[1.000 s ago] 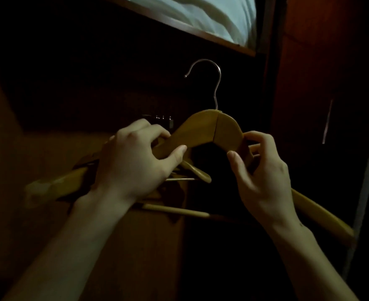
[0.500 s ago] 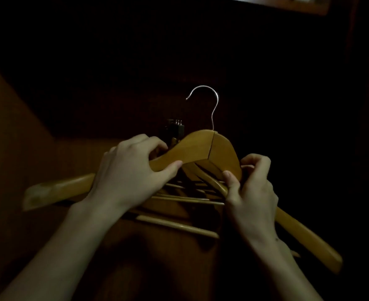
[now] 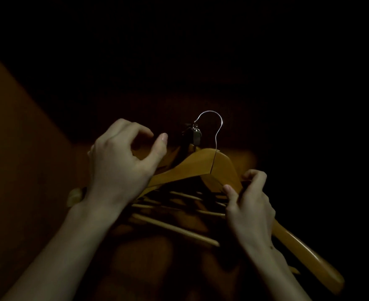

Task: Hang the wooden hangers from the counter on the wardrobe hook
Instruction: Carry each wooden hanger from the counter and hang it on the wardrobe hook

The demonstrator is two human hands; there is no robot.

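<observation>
A wooden hanger (image 3: 203,167) with a silver wire hook (image 3: 215,124) is held up in the dark wardrobe. My right hand (image 3: 249,205) pinches its right shoulder between thumb and fingers. My left hand (image 3: 122,161) hovers over the hanger's left arm with fingers curled and apart, holding nothing. The tip of the wire hook sits by a small metal wardrobe hook (image 3: 195,133). Behind and below the held hanger, several other wooden hangers (image 3: 174,227) hang bunched together, partly hidden by my hands.
A brown wardrobe side panel (image 3: 16,148) runs down the left. The back and right of the wardrobe are too dark to make out. The hanger's long right arm (image 3: 309,257) reaches toward the lower right.
My left hand has let go of the hanger's left arm and lifted with fingers apart. The hanger has dropped lower, its wire hook now next to the metal wardrobe hook. The view tilted down.
</observation>
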